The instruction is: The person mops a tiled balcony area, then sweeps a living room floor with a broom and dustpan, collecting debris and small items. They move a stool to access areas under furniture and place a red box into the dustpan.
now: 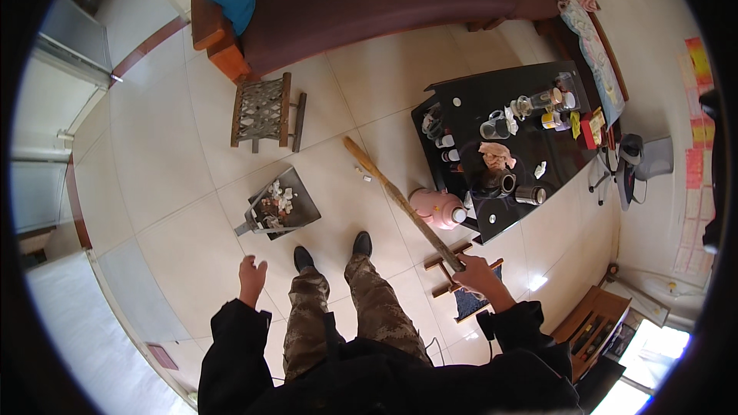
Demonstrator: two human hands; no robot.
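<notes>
My right hand [481, 279] grips the upper end of a straw broom [399, 199]. The broom slants across the tiles, its bristle tip pointing away from me between the folding stool and the black table. A few small scraps [365, 177] lie on the floor beside the bristles. My left hand [252, 280] holds nothing, its thumb apart from the loosely bent fingers. Just beyond it on the floor stands a dark dustpan [307, 215] with a raised handle. White tissues and other litter [281, 199] lie inside the pan.
A black table [461, 144] carries jars, a kettle and crumpled cloths. Against its near side stands a pink vacuum flask [433, 207]. One folding stool [260, 109] is ahead; another stool [470, 302] lies under my right arm. A purple-brown sofa [369, 17] spans the far side.
</notes>
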